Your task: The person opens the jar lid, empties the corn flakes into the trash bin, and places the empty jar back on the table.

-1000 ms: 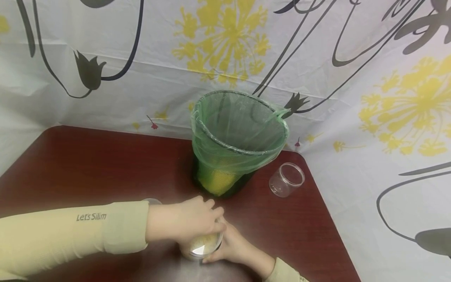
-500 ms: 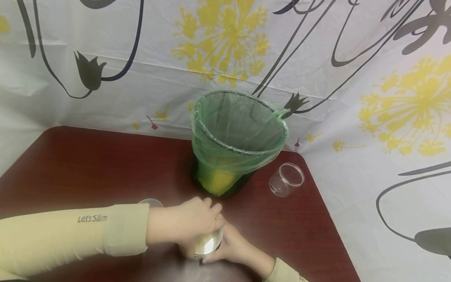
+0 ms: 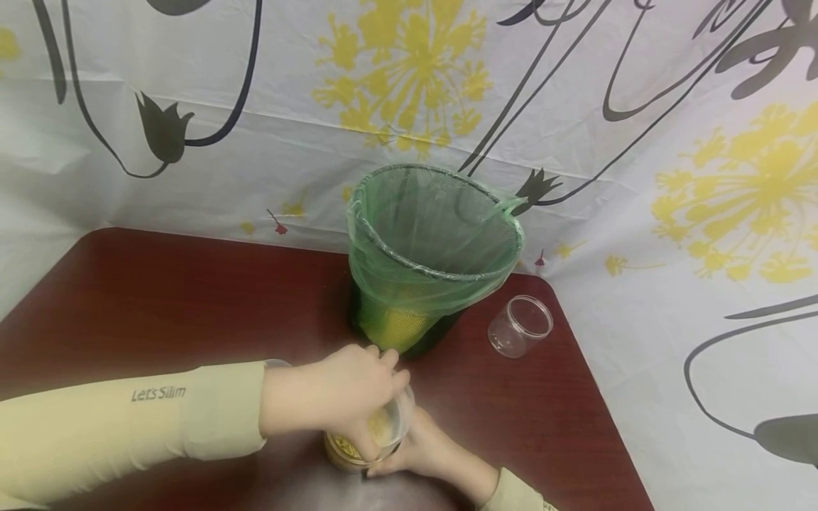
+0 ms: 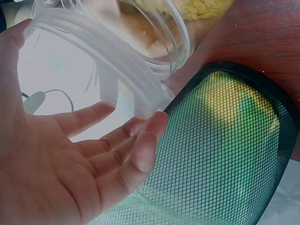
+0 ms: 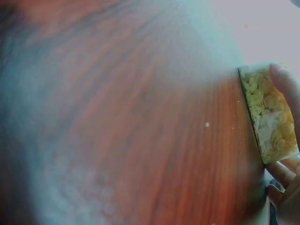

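Observation:
My left hand (image 3: 351, 387) pinches a clear round lid (image 3: 405, 408) between thumb and fingers. The lid (image 4: 89, 42) is tilted and lifted from the mouth of a clear plastic jar (image 4: 180, 44), close beside its rim. Yellow flakes, like small dried petals or pasta, fill the jar (image 3: 345, 463), which stands on the table. From the right side, my right hand (image 3: 422, 447) grips the jar's wall. In the right wrist view, the right thumb and fingers clasp the jar (image 5: 265, 117) at the frame's edge. My left hand hides part of the jar mouth in the head view.
Just beyond my hands stands a black mesh bin (image 3: 441, 323) with a green liner and something yellow low inside. A lidless clear jar (image 3: 514, 333) sits right of it. Behind my left wrist, a clear round rim (image 3: 277, 363) shows partly. Flowered sheeting surrounds the dark red table (image 3: 204, 298).
My left hand has lifted the lid off the jar, moving slightly up and away, so the yellow flakes now show. My right hand stays in place on the jar.

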Action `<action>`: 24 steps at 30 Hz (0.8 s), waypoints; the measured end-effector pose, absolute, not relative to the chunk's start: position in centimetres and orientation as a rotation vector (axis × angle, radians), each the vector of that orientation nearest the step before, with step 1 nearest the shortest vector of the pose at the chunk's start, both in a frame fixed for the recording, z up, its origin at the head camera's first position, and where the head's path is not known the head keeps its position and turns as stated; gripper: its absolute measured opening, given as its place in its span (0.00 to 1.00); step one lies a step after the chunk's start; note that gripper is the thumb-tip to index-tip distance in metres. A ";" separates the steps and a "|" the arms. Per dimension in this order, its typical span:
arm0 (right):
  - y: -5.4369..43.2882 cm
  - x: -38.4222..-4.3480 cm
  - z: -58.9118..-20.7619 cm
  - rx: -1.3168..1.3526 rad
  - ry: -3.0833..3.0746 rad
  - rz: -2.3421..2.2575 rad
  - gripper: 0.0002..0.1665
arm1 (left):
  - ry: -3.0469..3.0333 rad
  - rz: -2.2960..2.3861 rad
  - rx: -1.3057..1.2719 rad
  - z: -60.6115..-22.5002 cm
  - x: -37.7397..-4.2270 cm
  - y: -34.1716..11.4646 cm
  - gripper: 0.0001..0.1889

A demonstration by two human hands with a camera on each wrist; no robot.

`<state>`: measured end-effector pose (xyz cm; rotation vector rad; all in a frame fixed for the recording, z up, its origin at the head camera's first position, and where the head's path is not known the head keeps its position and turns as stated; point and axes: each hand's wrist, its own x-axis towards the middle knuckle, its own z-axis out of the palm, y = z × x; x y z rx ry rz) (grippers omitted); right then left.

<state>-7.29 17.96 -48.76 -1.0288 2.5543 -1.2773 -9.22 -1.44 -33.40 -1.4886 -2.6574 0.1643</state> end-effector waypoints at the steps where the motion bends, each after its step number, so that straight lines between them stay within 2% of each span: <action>1: 18.0 -7.3 -48.8 -1.032 2.564 -1.268 0.73 | -2.672 0.150 -1.489 -33.3 -9.3 -1.5 0.42; 6: 18.1 -7.3 -48.8 -1.027 2.583 -1.246 0.71 | -2.714 0.070 -1.477 -33.1 -9.9 -2.0 0.40; 11: 18.1 -7.3 -48.8 -1.001 2.578 -1.240 0.67 | -2.732 0.008 -1.433 -33.4 -10.6 -2.9 0.45; 24: 17.9 -7.3 -48.6 -1.027 2.592 -1.224 0.68 | -2.767 -0.254 -1.311 -34.9 -12.1 -5.9 0.48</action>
